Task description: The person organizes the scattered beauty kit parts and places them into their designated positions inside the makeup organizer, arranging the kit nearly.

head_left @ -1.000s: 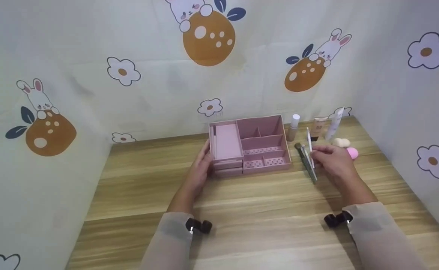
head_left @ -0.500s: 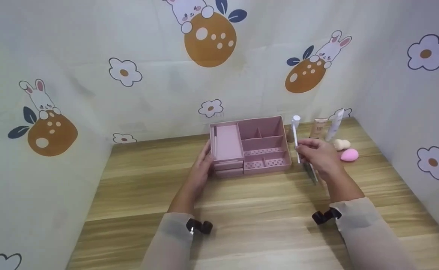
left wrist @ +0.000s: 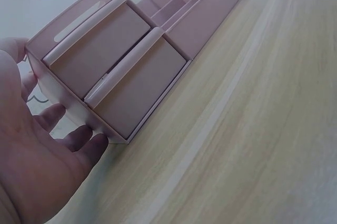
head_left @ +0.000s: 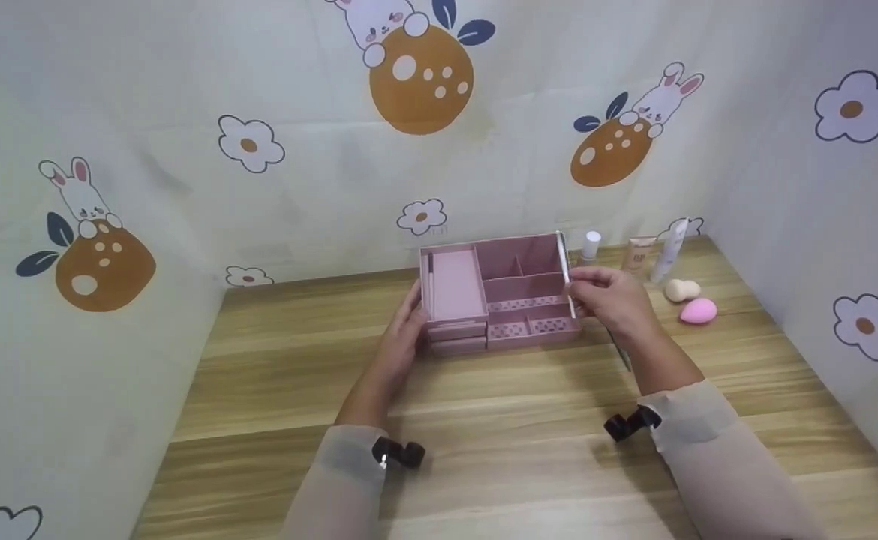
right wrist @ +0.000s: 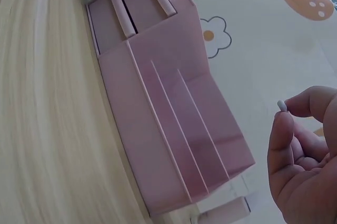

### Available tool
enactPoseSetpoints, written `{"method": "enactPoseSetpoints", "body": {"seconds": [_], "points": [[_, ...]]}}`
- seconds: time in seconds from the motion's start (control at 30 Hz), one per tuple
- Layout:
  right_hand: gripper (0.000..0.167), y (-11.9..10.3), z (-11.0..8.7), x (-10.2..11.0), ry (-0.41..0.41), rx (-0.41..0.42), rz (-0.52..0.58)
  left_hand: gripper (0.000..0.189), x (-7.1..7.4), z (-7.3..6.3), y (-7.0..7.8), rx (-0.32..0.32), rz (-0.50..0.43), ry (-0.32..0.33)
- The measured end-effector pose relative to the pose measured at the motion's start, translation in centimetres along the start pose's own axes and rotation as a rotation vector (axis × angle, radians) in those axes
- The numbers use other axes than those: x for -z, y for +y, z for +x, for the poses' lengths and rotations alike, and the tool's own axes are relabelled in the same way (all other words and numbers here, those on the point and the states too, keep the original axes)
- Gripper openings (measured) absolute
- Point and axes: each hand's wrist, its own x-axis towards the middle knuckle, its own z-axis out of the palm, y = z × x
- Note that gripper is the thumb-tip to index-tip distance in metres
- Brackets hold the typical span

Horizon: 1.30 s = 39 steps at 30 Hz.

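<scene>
Table (head_left: 514, 450) and printed backdrop (head_left: 319, 195) are viewed from the head, forward and down, well back. The pink organizer (head_left: 495, 291) is caught low, close and tilted from both wrists — opposite ends — with its drawer fronts (left wrist: 139, 82) shared.

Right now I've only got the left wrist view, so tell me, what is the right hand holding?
Observer: The head view shows the right hand pinching a thin pale stick by the right end of the pink organizer.
Operator: Is anything lying on top, where I can't see?
Observer: Yes, a slim rod with a dark far end, along the left side of the open tray.
Operator: And beyond the right hand?
Observer: A pink sponge lies near a cream sponge.
</scene>
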Motion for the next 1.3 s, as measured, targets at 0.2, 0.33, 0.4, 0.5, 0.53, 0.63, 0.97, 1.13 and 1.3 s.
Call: {"method": "enactPoseSetpoints", "body": {"seconds": [0.2,0.33,0.4,0.5,0.53,0.63,0.97,1.13,1.3], "points": [[0.039,-1.0,0.3,-1.8,-0.014,-0.002,-0.02,0.063,0.1,0.0,0.1,0.008,-0.007,-0.003],[0.037,-1.4,0.6,-3.3,-0.033,0.004,0.005,0.063,0.1,-0.1,0.1,0.012,-0.006,-0.006],[0.035,-1.7,0.6,-4.2,-0.04,0.01,0.019,0.062,0.1,-0.1,0.1,0.014,-0.009,-0.006],[0.033,-1.8,0.8,-5.4,-0.059,0.031,0.023,0.063,0.1,-0.1,0.1,0.006,-0.02,-0.01],[0.032,-1.9,0.8,-5.7,-0.067,0.036,0.03,0.063,0.1,-0.1,0.1,0.004,-0.022,-0.012],[0.031,-2.1,0.9,-6.9,-0.091,0.05,0.034,0.065,0.1,0.0,0.0,-0.002,-0.027,-0.017],[0.033,-3.1,0.8,-10.6,-0.122,0.012,0.018,0.064,0.1,0.0,-0.1,-0.012,-0.037,-0.024],[0.035,-3.5,0.8,-12.3,-0.143,0.008,0.028,0.063,0.0,0.0,-0.1,0.002,-0.036,-0.022],[0.037,-3.9,0.9,-13.9,-0.157,0.022,0.035,0.06,-0.1,-0.1,-0.1,-0.007,-0.072,-0.03]]}}
